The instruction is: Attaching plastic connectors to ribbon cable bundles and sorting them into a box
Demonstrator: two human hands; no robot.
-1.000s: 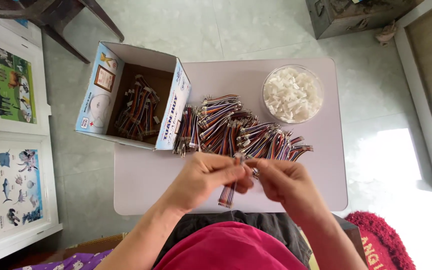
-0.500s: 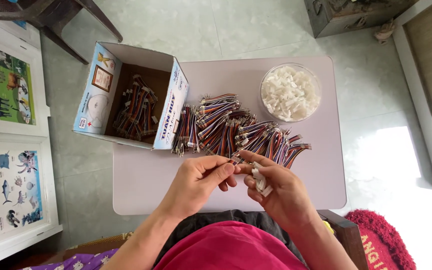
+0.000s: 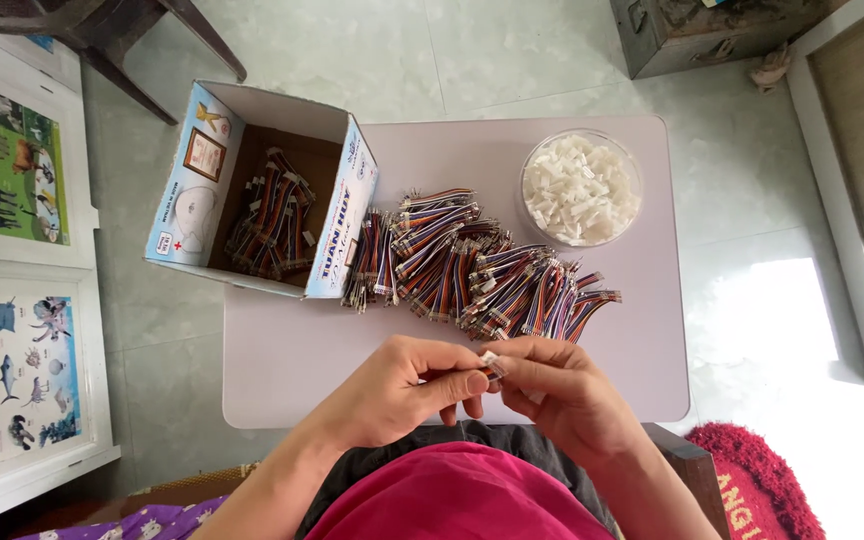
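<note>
the left hand (image 3: 407, 390) and right hand (image 3: 562, 395) meet just over the near edge of the small table (image 3: 282, 370), fingertips pinching a small white plug (image 3: 492, 362) between them, close to the body where it is easy to see. just beyond lies a fanned heap of striped wire bundles (image 3: 472, 265), within easy reach. at the table's far right corner a clear round bowl (image 3: 580, 188) holds loose white plugs. to the far left an open cardboard box (image 3: 262, 195), white and blue outside with small pictures on its flap, lies on its side with more bundles inside.
</note>
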